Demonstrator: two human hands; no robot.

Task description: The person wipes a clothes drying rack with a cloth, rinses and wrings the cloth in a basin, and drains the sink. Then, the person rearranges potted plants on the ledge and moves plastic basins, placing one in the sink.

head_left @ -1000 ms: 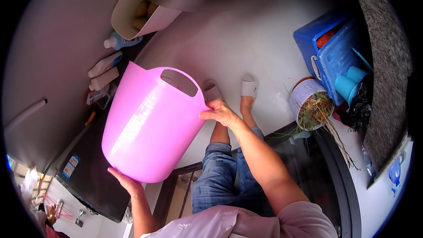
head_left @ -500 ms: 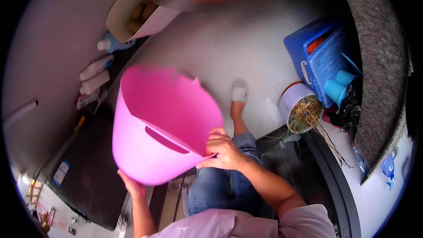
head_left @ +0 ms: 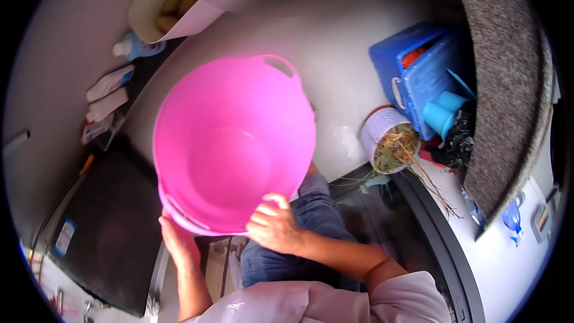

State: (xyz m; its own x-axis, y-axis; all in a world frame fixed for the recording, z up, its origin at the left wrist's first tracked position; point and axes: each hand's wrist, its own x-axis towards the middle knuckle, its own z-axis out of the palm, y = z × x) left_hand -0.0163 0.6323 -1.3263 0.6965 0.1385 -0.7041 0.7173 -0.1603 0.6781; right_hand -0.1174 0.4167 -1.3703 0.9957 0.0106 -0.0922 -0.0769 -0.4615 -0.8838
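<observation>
A large pink tub (head_left: 230, 161) with cut-out handles in its rim is held up in front of me, its open mouth turned toward the camera. I see no contents inside. My right hand (head_left: 275, 225) is closed over the near rim, fingers curled inward. Against the outer wall at the lower left rests my left hand (head_left: 181, 242), supporting the tub; its fingers are partly hidden behind the pink wall.
White bottles (head_left: 110, 82) and a blue one (head_left: 140, 46) stand along the left wall, near a bin of potato-like items (head_left: 146, 15). At right are a blue lidded box (head_left: 388, 54), a pot of dried plants (head_left: 379, 134) and a grey textured slab (head_left: 508, 72).
The tub has tipped so its mouth faces me more fully and its inner floor shows. My right hand has shifted left and slightly down with the rim.
</observation>
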